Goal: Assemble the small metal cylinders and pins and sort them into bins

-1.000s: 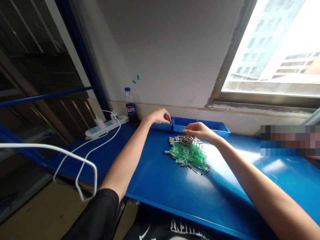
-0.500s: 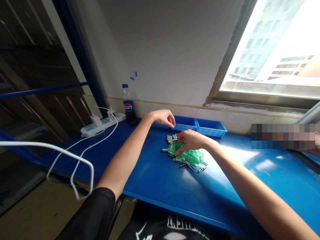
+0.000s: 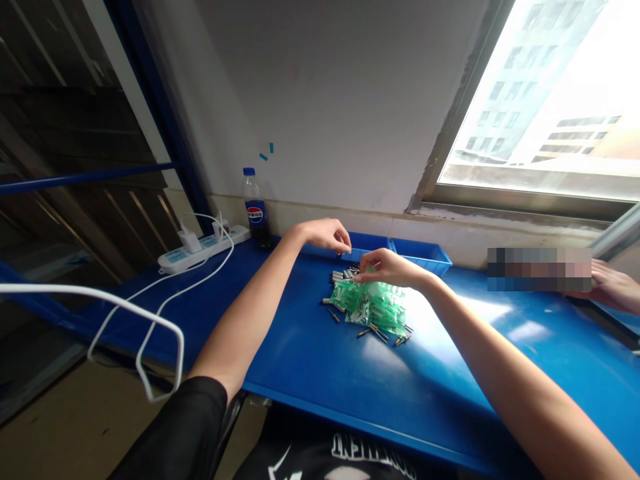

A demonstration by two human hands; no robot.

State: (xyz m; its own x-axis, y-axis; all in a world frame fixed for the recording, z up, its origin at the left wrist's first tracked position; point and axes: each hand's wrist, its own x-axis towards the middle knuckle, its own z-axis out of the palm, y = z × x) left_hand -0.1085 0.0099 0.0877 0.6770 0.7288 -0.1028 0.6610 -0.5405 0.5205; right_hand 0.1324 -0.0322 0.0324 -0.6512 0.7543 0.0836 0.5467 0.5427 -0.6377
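A heap of small green transparent parts (image 3: 376, 305) lies on the blue table (image 3: 350, 373), with short metal sleeves (image 3: 341, 275) and thin pins (image 3: 380, 333) scattered round it. My right hand (image 3: 387, 267) hovers over the heap's far edge, fingers pinched on a small green part. My left hand (image 3: 325, 235) is held above the near rim of the left blue bin (image 3: 367, 254), fingers curled in a pinch; what it holds is too small to make out.
Two shallow blue bins stand side by side against the wall, the right one (image 3: 423, 257). A cola bottle (image 3: 254, 208) and a white power strip (image 3: 200, 248) with cables sit at the back left. Another person's hand (image 3: 613, 287) rests at the far right.
My right hand dipped into the green heap and has now risen again with a pinched part. My left hand stayed by the bin. The camera shifted slightly.
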